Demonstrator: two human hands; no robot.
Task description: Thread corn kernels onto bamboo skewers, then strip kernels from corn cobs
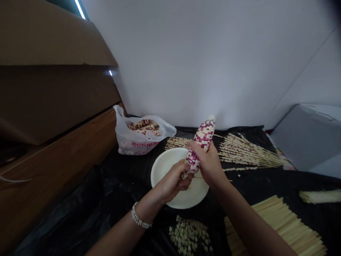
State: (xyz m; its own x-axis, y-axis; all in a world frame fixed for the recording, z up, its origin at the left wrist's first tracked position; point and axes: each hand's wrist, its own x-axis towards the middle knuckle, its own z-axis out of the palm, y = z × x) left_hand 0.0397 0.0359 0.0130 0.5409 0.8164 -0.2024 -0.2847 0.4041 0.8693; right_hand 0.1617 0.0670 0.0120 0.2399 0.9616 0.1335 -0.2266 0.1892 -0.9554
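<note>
An ear of corn (pixel 204 137) with purple and cream kernels is held tilted above a white bowl (pixel 162 167). My right hand (pixel 211 161) wraps round its middle, the thumb lying across the kernels. At the lower end, the fingers of my left hand (pixel 174 179) are closed round the base of the same ear. A beaded bracelet (pixel 140 217) circles my left wrist. Part of the bowl's inside is hidden behind both hands.
A white plastic bag (pixel 133 144) of more corn ears stands at the back left. Kernel-threaded sticks (pixel 239 151) fan out on black sheeting (pixel 112 192). Loose kernels (pixel 189 236) lie in front, bare flat sticks (pixel 287 227) at right. A cardboard box (pixel 53 96) rises at left.
</note>
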